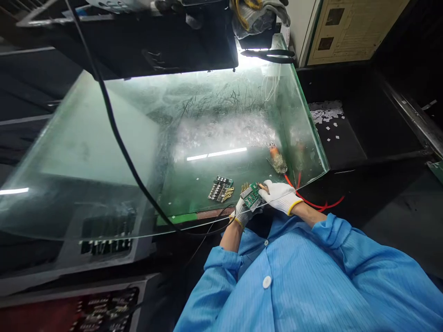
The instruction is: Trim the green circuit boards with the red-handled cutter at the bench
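A small green circuit board (252, 195) is in my gloved left hand (243, 211), whose fingers close round its lower left side. My right hand (277, 192), in a white glove with bare fingertips, pinches at the board's upper right edge. Just left of my hands, a second circuit board (220, 188) with brass tabs lies flat on the green surface behind the glass. To the right rests an orange-tipped tool with a crusted, wrapped body (278, 160), its red cord (309, 203) trailing past my right wrist.
A glass shield (114, 138) stands over the work area, with a black cable (114, 122) hanging across it. Black pliers (268, 56) lie at the top. White scraps (327, 113) are scattered at the right. Trays of circuit boards (107, 244) stand at the lower left.
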`<state>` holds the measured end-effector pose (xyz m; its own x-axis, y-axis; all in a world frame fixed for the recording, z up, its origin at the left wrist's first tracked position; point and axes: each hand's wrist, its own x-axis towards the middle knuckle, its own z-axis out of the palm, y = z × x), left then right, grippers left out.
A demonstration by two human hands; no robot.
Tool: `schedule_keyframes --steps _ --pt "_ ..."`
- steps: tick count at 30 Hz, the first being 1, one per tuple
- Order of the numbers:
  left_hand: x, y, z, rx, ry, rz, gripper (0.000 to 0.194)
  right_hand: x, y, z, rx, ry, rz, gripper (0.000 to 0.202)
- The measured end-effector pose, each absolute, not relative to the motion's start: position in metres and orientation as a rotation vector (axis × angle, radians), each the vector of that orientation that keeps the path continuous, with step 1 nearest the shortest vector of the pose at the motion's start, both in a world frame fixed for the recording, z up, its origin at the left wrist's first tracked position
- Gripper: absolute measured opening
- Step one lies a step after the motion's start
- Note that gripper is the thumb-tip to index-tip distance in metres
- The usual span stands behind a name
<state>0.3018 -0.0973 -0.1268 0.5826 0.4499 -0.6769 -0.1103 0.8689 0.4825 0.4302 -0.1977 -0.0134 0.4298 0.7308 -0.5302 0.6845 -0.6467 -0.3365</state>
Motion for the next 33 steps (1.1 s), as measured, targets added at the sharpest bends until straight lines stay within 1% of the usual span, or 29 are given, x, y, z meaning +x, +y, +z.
schedule_keyframes --steps 2,6,8,13,19,28,33 --pt "0.308 -0.098 -0.123 0.398 0.891 0.374 0.034 0.43 -0.201 -0.011 -2.617 -1.245 1.011 0.049" --pt "0.321 -0.103 -0.119 0.387 0.901 0.541 0.051 0.422 -0.205 -0.013 -2.633 -1.277 1.081 0.048" --pt "0.325 -0.106 -0.12 0.394 0.931 0.604 0.053 0.417 -0.204 -0.016 -2.617 -1.304 1.109 0.048" --pt "0.33 -0.108 -0.121 0.427 0.958 0.63 0.049 0.414 -0.2 -0.017 -2.594 -1.331 1.072 0.048" --pt "0.328 -0.106 -0.118 0.376 0.94 0.611 0.037 0.418 -0.197 -0.008 -2.578 -1.305 1.172 0.05" --pt "0.328 -0.107 -0.117 0.366 0.94 0.606 0.037 0.415 -0.199 -0.013 -2.609 -1.275 1.148 0.048" --pt "0.33 -0.109 -0.118 0.403 0.959 0.639 0.039 0.416 -0.197 -0.011 -2.612 -1.31 1.154 0.047"
